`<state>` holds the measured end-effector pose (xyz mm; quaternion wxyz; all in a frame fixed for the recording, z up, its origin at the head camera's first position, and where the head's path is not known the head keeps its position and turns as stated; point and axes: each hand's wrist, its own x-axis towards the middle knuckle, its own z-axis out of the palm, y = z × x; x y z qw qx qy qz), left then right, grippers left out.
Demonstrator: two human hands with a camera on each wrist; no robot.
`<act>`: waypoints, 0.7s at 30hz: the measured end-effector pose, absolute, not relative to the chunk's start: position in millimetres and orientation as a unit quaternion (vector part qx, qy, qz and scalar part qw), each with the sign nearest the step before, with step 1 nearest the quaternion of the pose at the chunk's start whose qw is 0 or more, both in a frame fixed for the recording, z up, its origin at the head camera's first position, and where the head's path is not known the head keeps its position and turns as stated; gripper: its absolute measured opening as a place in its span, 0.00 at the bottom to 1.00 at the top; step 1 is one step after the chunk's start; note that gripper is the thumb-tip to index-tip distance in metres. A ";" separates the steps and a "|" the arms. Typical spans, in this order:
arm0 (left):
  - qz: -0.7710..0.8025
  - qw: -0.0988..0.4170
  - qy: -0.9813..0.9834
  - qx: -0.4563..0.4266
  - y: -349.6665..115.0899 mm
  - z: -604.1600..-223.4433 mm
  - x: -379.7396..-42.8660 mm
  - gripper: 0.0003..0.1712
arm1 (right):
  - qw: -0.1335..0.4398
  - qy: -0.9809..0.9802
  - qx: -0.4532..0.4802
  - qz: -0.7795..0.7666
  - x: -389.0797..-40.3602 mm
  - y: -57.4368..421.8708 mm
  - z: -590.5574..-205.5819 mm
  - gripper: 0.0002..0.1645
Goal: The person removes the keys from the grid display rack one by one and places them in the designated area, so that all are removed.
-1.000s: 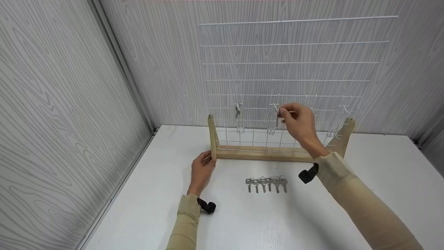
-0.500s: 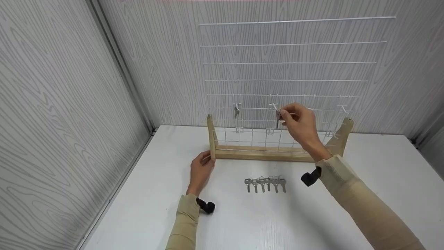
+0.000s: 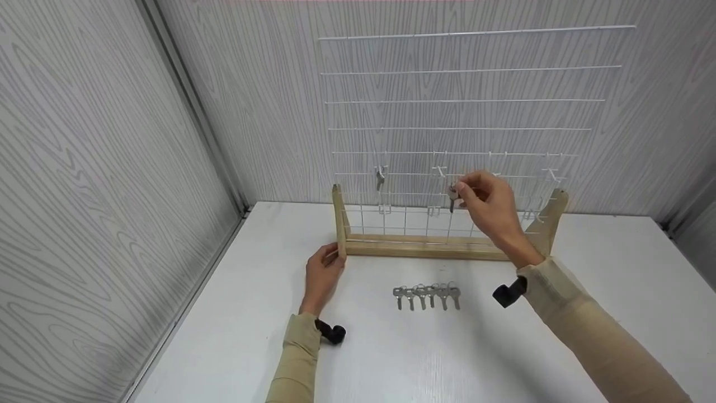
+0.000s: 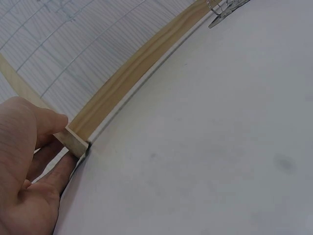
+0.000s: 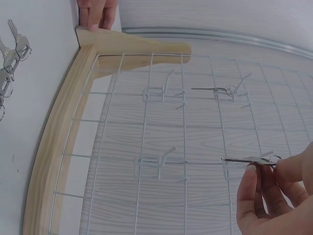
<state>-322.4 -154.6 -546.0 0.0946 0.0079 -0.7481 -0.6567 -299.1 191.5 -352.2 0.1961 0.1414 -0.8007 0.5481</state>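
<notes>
My right hand point(image 3: 493, 206) pinches a silver key point(image 3: 452, 200) by its ring end, blade pointing down, in front of the white wire grid. Just up and left of it in the head view is a bare wire hook point(image 3: 441, 171). Another key point(image 3: 380, 179) hangs from the upper left hook, seen also in the right wrist view as a hung key point(image 5: 208, 89). My left hand point(image 3: 323, 275) grips the front end of the stand's left wooden side piece point(image 3: 340, 224); in the left wrist view fingers lie on both sides of that wooden end point(image 4: 76, 142).
A row of several keys with rings point(image 3: 426, 296) lies on the white table point(image 3: 380, 358) before the stand's wooden crossbar point(image 3: 425, 249). More hooks stick out lower on the grid, such as a lower hook point(image 3: 385, 209). Behind stands a grey wood-patterned wall point(image 3: 268, 101).
My right hand has drawn the key slightly right and down, apart from the upper hook it was at. The key now shows its flat side. My left hand stays on the stand.
</notes>
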 end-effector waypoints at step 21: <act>-0.659 0.098 -0.746 0.000 -155.0 -547.4 -322.9 0.22 | 0.208 -0.819 0.131 0.519 -293.1 204.0 -370.7 0.11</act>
